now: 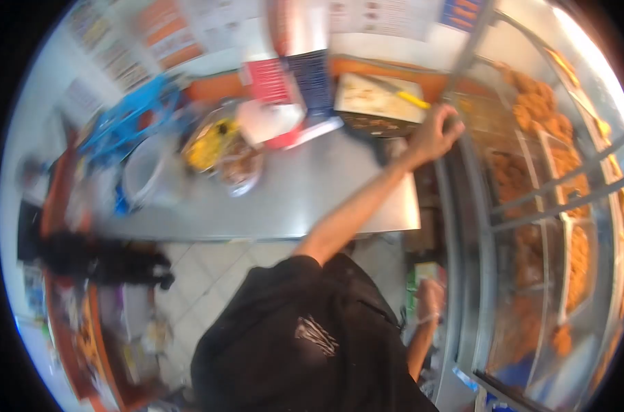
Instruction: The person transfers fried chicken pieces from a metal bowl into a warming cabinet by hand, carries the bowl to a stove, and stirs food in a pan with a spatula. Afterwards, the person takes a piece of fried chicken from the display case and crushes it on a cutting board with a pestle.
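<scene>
My left hand [434, 136] reaches up and right, past the table's right end, to the edge of the glass display case [471, 185]. Its fingers curl closed around a small dark spot; what that is, I cannot make out. Just left of it, a knife with a yellow handle [413, 99] lies on a white cutting board [375, 97]. Lower down, my right hand [430, 296] hangs beside the case, near a green and white box [422, 273]. Motion blur hides how its fingers are set.
Breaded brown food [544, 110] fills trays behind the glass. On the metal table [291, 199] stand a bowl of yellow food [209, 144], a container of brown food [240, 168], a white tub [145, 172] and a blue rack [137, 113]. Wooden shelving [95, 336] is at left.
</scene>
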`<action>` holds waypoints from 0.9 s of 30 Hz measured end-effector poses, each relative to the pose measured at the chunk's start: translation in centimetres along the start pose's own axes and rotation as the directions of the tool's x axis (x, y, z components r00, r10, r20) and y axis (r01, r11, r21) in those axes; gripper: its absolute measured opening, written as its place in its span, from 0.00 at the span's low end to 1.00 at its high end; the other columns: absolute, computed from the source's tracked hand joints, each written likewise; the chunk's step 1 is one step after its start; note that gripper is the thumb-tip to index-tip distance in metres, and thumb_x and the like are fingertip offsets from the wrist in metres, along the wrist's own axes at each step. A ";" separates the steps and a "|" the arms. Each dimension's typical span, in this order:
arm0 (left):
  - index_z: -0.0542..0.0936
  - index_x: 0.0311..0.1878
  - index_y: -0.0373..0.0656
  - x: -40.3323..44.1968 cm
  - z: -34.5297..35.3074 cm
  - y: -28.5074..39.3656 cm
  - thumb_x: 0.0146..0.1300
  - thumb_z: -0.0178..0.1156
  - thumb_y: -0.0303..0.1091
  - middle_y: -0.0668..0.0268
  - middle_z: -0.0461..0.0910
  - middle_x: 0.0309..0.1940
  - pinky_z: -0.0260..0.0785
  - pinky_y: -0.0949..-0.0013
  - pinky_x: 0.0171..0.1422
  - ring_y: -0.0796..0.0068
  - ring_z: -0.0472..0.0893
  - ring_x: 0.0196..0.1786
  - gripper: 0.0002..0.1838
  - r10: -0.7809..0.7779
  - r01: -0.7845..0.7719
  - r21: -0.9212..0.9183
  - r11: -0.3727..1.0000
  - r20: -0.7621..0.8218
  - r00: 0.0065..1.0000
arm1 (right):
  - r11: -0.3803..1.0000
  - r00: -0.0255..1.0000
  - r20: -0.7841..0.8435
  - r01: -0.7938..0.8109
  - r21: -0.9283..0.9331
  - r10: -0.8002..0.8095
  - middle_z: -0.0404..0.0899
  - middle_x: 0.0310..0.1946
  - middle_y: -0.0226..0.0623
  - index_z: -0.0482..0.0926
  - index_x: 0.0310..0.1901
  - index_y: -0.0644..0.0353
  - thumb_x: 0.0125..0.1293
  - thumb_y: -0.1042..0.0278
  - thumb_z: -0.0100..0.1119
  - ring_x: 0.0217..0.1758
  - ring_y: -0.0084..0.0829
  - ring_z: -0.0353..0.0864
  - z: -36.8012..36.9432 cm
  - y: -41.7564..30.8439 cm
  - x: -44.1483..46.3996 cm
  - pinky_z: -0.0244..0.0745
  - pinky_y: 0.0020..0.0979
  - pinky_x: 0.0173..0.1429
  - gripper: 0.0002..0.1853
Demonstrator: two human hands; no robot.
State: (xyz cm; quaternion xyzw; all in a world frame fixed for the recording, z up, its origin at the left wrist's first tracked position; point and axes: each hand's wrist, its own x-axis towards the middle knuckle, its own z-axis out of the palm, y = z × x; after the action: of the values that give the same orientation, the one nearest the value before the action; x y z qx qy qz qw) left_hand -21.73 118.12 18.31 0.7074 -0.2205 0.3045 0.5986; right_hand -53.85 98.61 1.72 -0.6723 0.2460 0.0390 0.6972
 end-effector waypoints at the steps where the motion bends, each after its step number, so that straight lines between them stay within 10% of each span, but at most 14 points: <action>1: 0.74 0.52 0.35 3.0 2.2 -2.1 0.65 0.62 0.46 0.52 0.77 0.50 0.66 0.57 0.63 0.55 0.76 0.56 0.23 0.052 -0.052 -0.003 0.999 -0.017 0.998 | 1.000 1.000 -0.019 -0.014 0.013 0.014 0.69 0.19 0.26 0.71 0.22 0.54 0.60 0.63 0.65 0.21 0.20 0.64 0.0 -0.7 0.3 0.62 0.27 0.27 0.14; 8: 0.55 0.74 0.34 18.6 14.5 -8.1 0.70 0.52 0.56 0.38 0.50 0.74 0.43 0.49 0.78 0.42 0.51 0.77 0.41 0.122 -0.123 -0.037 0.992 -0.030 0.992 | 0.959 0.970 -0.226 -0.021 0.283 0.088 0.73 0.19 0.30 0.72 0.21 0.56 0.62 0.71 0.60 0.22 0.21 0.70 6.4 -5.3 6.1 0.64 0.26 0.26 0.12; 20: 0.40 0.78 0.36 10.6 22.8 -2.2 0.71 0.38 0.62 0.42 0.30 0.78 0.22 0.34 0.76 0.41 0.31 0.80 0.46 -0.014 0.014 -0.163 0.987 -0.002 1.000 | 0.926 0.952 -0.191 -0.163 0.340 0.238 0.78 0.21 0.35 0.75 0.22 0.58 0.61 0.68 0.65 0.23 0.25 0.74 8.0 -4.1 11.9 0.70 0.25 0.28 0.12; 27: 0.50 0.77 0.37 5.0 16.4 1.6 0.70 0.48 0.60 0.39 0.36 0.77 0.35 0.36 0.76 0.43 0.37 0.80 0.44 0.150 0.002 -0.308 0.951 0.469 0.871 | 0.983 0.994 -0.100 0.024 -0.182 -0.043 0.72 0.17 0.27 0.70 0.21 0.55 0.66 0.59 0.66 0.20 0.17 0.66 14.5 -10.4 22.6 0.64 0.25 0.24 0.20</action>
State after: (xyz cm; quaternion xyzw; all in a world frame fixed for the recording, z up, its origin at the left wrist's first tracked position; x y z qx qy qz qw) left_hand -16.50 102.01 21.25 0.6534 -0.4345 0.1029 0.6113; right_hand -25.87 105.27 2.00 -0.7379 0.2660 0.0145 0.6201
